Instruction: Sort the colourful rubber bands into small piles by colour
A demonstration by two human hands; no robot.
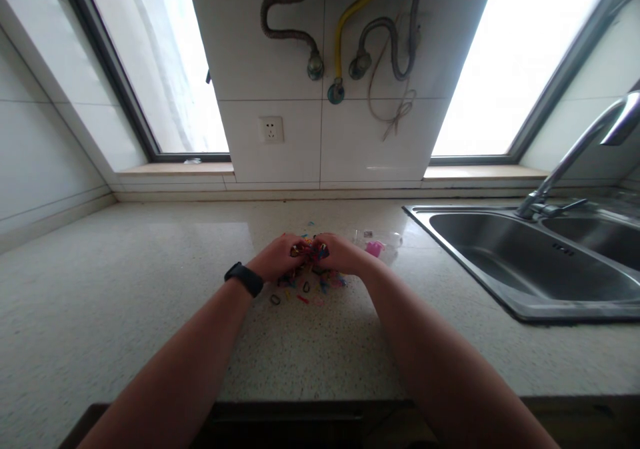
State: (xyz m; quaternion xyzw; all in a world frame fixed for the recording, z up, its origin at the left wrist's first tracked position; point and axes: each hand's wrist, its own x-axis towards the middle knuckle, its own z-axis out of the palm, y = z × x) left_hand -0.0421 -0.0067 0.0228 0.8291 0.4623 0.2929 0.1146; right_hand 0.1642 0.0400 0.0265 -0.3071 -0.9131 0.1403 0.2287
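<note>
On the speckled countertop [300, 356], left of the steel sink [510, 256], the left hand [277, 256] and right hand [343, 252] were close together, fingers closed on a clump of multicoloured elastic bands [310, 254]. Loose bands [333, 280] lay scattered below them. Just beyond the right wrist lay a clear plastic container [395, 239]; whether the pink piece [374, 248] was inside, I couldn't tell.

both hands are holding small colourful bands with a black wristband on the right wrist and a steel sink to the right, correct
Wrong wrist: the head view shows the wide black wristband on the left wrist. Left hand and right hand hold small multicoloured bands, and the steel sink is to the right.
</note>
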